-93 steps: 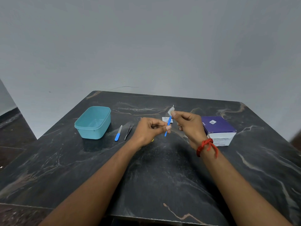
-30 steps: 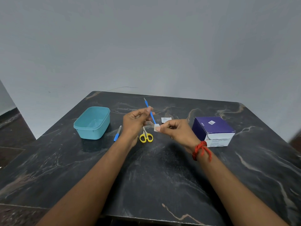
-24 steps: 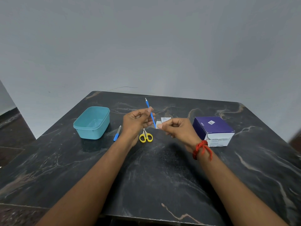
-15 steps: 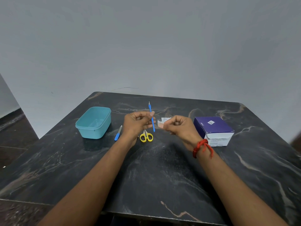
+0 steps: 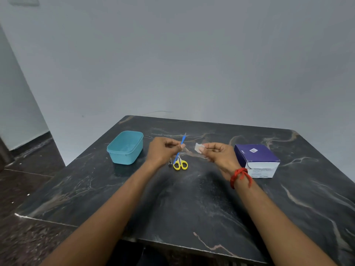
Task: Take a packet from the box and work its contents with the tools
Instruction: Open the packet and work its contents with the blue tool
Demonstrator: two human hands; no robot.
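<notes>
1. Above the middle of the bench [image 5: 192, 204], both hands are raised side by side, close together but not touching.
2. The left hand [image 5: 163, 150] has its fingers curled in, and its grip is a tight pinch of thumb and forefinger on a blue stick [image 5: 183, 140].
3. The blue stick is tilted, its fine tip pointing up and away to the right and its lower end slanting down to the left below the hand.
4. The right hand [image 5: 219, 155] has a closed grip too: thumb and forefinger pinch a white square [image 5: 197, 147], and the other fingers are folded into the palm.
5. The white square is held in the air just to the right of the blue stick, with a small gap between the two.
6. A red thread [image 5: 240, 177] is tied round the right wrist.
7. Scissors [image 5: 180, 164] with yellow handles lie flat on the bench under the hands, handles toward the person.
8. Just left of the scissors the dark end of a pair of tweezers [image 5: 170, 162] shows; the left hand hides the rest.
9. A purple and white box [image 5: 256, 162] stands on the bench to the right, near the right wrist.
10. A teal tub [image 5: 125, 147] stands open-topped on the bench to the left, well apart from the box.
11. A plain grey wall [image 5: 192, 64] rises behind the bench.
</notes>
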